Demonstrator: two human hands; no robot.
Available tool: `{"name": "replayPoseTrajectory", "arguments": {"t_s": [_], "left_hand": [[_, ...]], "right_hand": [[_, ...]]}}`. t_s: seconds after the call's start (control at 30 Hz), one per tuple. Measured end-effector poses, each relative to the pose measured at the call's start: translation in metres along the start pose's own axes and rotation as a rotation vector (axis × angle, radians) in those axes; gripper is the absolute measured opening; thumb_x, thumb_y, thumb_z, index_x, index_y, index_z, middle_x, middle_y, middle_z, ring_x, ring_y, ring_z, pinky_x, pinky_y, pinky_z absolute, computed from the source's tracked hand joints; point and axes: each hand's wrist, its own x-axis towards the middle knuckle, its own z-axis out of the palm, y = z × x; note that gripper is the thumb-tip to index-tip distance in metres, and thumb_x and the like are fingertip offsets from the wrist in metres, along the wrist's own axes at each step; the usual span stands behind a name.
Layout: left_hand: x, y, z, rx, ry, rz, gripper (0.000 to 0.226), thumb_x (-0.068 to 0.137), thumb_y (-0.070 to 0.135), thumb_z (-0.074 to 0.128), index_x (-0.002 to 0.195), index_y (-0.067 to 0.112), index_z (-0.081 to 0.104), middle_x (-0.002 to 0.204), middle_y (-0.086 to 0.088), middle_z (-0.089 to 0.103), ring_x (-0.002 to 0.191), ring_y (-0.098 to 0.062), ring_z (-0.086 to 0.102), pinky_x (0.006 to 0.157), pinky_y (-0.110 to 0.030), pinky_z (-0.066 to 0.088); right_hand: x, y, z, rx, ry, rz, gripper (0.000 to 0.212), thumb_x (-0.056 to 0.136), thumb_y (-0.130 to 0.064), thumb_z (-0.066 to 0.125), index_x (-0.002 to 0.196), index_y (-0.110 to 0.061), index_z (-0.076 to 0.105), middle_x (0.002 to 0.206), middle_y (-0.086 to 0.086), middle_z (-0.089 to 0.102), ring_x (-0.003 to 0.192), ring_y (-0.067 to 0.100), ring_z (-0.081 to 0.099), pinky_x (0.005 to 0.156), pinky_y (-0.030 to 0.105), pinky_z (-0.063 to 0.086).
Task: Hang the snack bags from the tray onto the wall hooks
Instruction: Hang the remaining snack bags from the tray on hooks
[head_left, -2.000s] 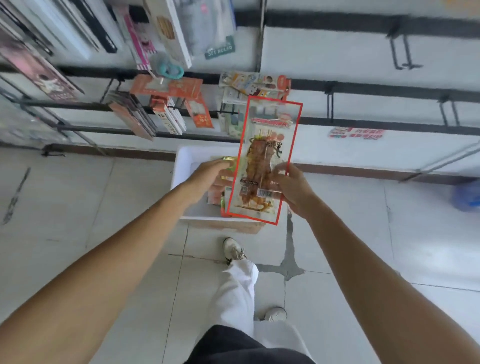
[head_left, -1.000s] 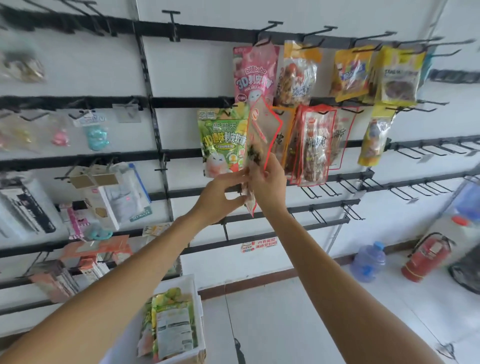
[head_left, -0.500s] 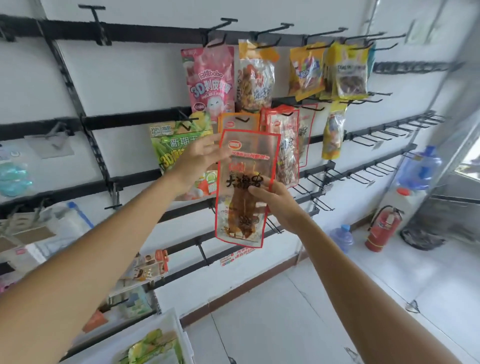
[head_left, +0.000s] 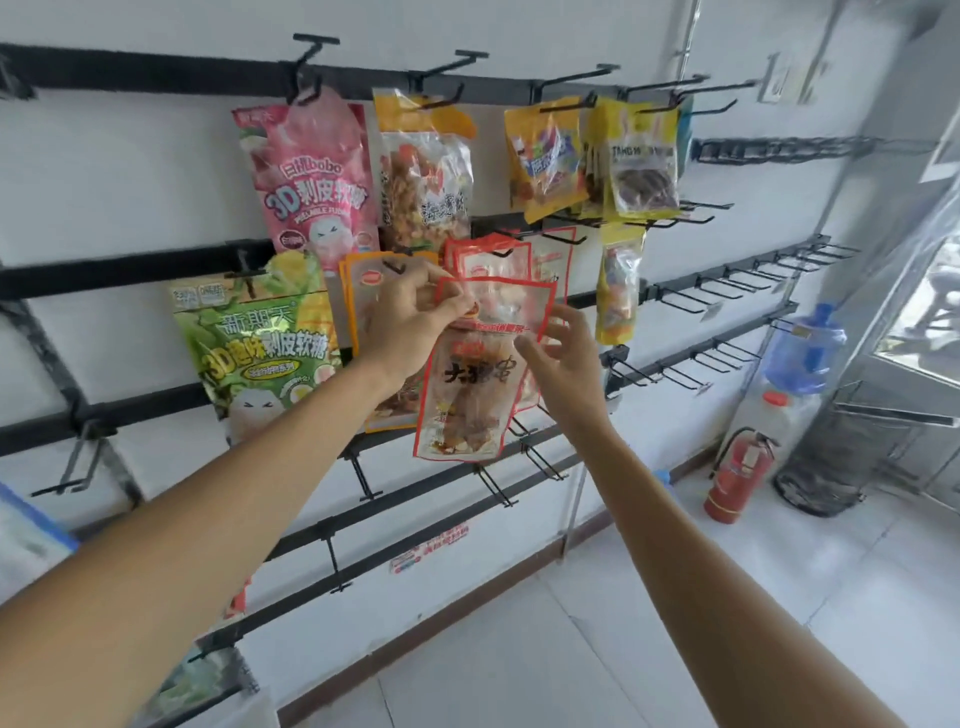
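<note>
A clear snack bag with a red border (head_left: 475, 384) hangs upright in front of the wall rack, just below a hook (head_left: 501, 253) that carries matching red-bordered bags (head_left: 491, 262). My left hand (head_left: 410, 317) pinches its top left corner. My right hand (head_left: 558, 358) touches its right edge, fingers spread. An orange-bordered bag (head_left: 363, 291) hangs behind my left hand. The tray is out of view.
Pink (head_left: 311, 182) and green (head_left: 254, 348) candy bags hang at left, yellow bags (head_left: 550, 156) at upper right. Bare hooks (head_left: 696, 301) run along the rails to the right. A fire extinguisher (head_left: 737, 475) and water jugs (head_left: 802, 353) stand on the floor.
The bag has been raised toward the hook with the red-bordered bags. My left hand now grips its top corner and my right hand has slid up to its right edge.
</note>
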Motion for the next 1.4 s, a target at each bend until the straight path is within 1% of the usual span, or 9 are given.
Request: {"name": "replayPoseTrajectory", "arguments": {"t_s": [0.2, 0.33, 0.43, 0.57, 0.67, 0.73, 0.97, 1.13, 1.4], "left_hand": [[0.017, -0.013, 0.038, 0.109, 0.084, -0.006, 0.013, 0.085, 0.025, 0.073, 0.081, 0.022, 0.061, 0.083, -0.004, 0.067, 0.086, -0.026, 0.069, 0.079, -0.054, 0.057], [0.022, -0.008, 0.061, 0.443, 0.186, 0.118, 0.010, 0.092, 0.025, 0.066, 0.094, 0.016, 0.061, 0.085, -0.001, 0.067, 0.080, -0.014, 0.065, 0.076, -0.043, 0.054], [0.021, -0.005, 0.068, 0.717, 0.201, 0.245, 0.034, 0.092, 0.016, 0.061, 0.126, 0.019, 0.056, 0.121, 0.001, 0.062, 0.106, -0.012, 0.059, 0.090, -0.033, 0.051], [0.023, -0.013, 0.064, 1.147, -0.015, 0.520, 0.054, 0.085, 0.003, 0.047, 0.139, 0.009, 0.051, 0.150, -0.020, 0.035, 0.138, -0.034, 0.034, 0.112, -0.039, 0.028], [0.029, -0.030, 0.060, 1.249, -0.182, 0.409, 0.060, 0.083, 0.001, 0.056, 0.142, 0.012, 0.047, 0.157, -0.016, 0.029, 0.145, -0.034, 0.024, 0.116, -0.054, 0.027], [0.033, -0.039, 0.061, 1.308, -0.192, 0.326, 0.063, 0.086, 0.006, 0.058, 0.147, 0.011, 0.041, 0.159, -0.012, 0.027, 0.147, -0.029, 0.018, 0.118, -0.048, 0.019], [0.066, -0.058, 0.076, 1.372, -0.131, 0.375, 0.064, 0.088, 0.016, 0.052, 0.149, 0.006, 0.036, 0.160, -0.011, 0.027, 0.149, -0.029, 0.019, 0.123, -0.044, 0.014], [0.088, -0.069, 0.091, 1.345, 0.004, 0.452, 0.050, 0.084, 0.018, 0.055, 0.134, 0.008, 0.055, 0.147, -0.013, 0.044, 0.139, -0.033, 0.034, 0.117, -0.049, 0.022], [0.096, -0.093, 0.109, 1.140, 0.251, 0.526, 0.040, 0.087, 0.018, 0.058, 0.126, 0.012, 0.051, 0.134, -0.017, 0.046, 0.125, -0.037, 0.043, 0.105, -0.048, 0.032]], "right_hand": [[0.072, 0.002, -0.021, -0.213, -0.135, -0.176, 0.017, 0.092, -0.027, 0.068, 0.107, -0.021, 0.066, 0.080, -0.008, 0.063, 0.070, 0.004, 0.057, 0.063, 0.016, 0.043], [0.104, 0.014, -0.030, -0.138, -0.243, -0.148, 0.004, 0.094, -0.020, 0.064, 0.091, -0.018, 0.062, 0.077, -0.006, 0.060, 0.068, 0.007, 0.054, 0.064, 0.019, 0.043], [0.123, 0.020, -0.033, -0.026, -0.271, -0.124, 0.004, 0.094, -0.018, 0.064, 0.090, -0.019, 0.063, 0.087, 0.001, 0.068, 0.079, 0.018, 0.068, 0.073, 0.033, 0.057], [0.147, 0.024, -0.033, 0.099, -0.185, 0.074, 0.007, 0.096, -0.015, 0.062, 0.090, -0.019, 0.063, 0.084, 0.000, 0.068, 0.077, 0.015, 0.071, 0.074, 0.033, 0.059], [0.165, 0.028, -0.028, 0.043, -0.204, 0.078, 0.013, 0.095, -0.017, 0.062, 0.085, -0.025, 0.062, 0.083, -0.003, 0.069, 0.085, 0.019, 0.071, 0.080, 0.037, 0.058], [0.175, 0.029, -0.025, 0.033, -0.251, 0.038, 0.010, 0.095, -0.016, 0.062, 0.088, -0.023, 0.063, 0.084, -0.004, 0.069, 0.083, 0.017, 0.072, 0.075, 0.032, 0.057], [0.207, 0.042, -0.007, 0.030, -0.424, 0.001, 0.010, 0.095, -0.013, 0.060, 0.087, -0.015, 0.065, 0.081, 0.002, 0.072, 0.072, 0.017, 0.072, 0.079, 0.044, 0.061], [0.223, 0.052, -0.011, 0.089, -0.511, -0.081, 0.011, 0.095, -0.005, 0.059, 0.085, -0.011, 0.063, 0.071, 0.000, 0.066, 0.063, 0.010, 0.063, 0.066, 0.025, 0.053], [0.233, 0.053, -0.018, 0.145, -0.687, -0.219, 0.006, 0.094, -0.011, 0.061, 0.093, -0.005, 0.063, 0.079, 0.004, 0.067, 0.072, 0.014, 0.063, 0.069, 0.034, 0.054]]}}
